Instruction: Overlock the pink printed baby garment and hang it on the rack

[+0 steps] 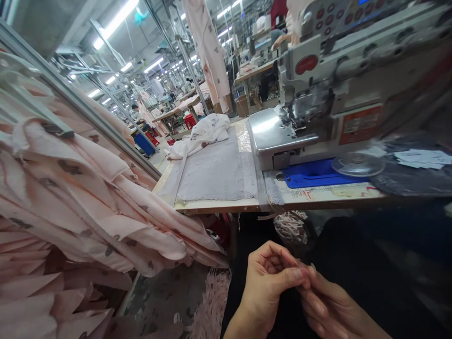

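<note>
My left hand [263, 285] and right hand [328, 299] meet low in view, right of centre, over my black clothing [356, 268]. Fingers curled, fingertips of both touching, left thumb lying across the front. Can't tell whether anything thin is pinched between them; the fingers cover the spot.

Nearest thing: bundle of pale trimmings [291, 227], just beyond my hands, below the table's front edge. Not touched by either hand.

Table [226, 205] ahead, hands well short of its top. Sewing machine [307, 113] on its right side, shiny metal plate [268, 129] facing left. In front of the machine: blue tray [300, 180], clear disc [358, 165] over the tray's right end. Further right, dark bag [391, 183] with white labels [420, 157] on it, a bit blurred. Printed ruler strip [318, 193] along the table's front edge, partly covered.

Left part of table: grey cloth [215, 172] lying flat, white printed fabric [208, 134] bunched at its far end.

Left side: pink garments [88, 202] with dark print, hanging in layers, white hanger [42, 106] at top, beside a metal rail [95, 122]. Heap of pink strips [212, 301] low down, left of my leg.
</note>
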`<state>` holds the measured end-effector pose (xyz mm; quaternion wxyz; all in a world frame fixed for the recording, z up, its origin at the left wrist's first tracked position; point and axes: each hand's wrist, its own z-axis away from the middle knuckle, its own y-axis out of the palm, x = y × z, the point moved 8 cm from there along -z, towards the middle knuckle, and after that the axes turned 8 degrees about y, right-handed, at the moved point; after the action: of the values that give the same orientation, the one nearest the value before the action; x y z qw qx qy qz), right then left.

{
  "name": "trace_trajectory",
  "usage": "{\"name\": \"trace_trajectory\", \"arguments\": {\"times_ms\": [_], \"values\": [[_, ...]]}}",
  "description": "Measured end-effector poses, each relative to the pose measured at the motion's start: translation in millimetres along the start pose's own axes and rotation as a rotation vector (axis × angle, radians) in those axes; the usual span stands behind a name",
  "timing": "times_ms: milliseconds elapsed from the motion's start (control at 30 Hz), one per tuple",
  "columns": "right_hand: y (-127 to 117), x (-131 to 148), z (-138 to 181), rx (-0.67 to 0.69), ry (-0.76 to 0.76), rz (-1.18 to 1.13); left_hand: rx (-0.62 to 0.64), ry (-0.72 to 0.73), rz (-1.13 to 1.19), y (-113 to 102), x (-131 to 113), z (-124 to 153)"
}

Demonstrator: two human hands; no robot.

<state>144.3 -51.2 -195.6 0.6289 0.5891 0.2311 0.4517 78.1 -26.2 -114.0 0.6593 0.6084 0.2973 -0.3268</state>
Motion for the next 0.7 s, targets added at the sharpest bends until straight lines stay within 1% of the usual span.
{"name": "trace_trajectory", "arguments": {"times_ms": [233, 333, 467, 567, 700], "values": [[8, 2, -5, 0.187, -0.060, -0.073, -0.027, -0.001, -0.072, 0, 2, 1], [10, 2, -5, 0.235, -0.066, -0.092, -0.041, -0.008, -0.085, 0, 2, 3], [9, 1, -5, 0.237, -0.075, -0.103, -0.048, -0.017, -0.097, 1, 1, 4], [11, 1, -6, 0.227, -0.074, -0.098, -0.056, 0.007, -0.098, 2, 0, 3], [15, 3, -6, 0.179, -0.083, -0.063, -0.081, 0.024, -0.080, 2, -3, 4]]}}
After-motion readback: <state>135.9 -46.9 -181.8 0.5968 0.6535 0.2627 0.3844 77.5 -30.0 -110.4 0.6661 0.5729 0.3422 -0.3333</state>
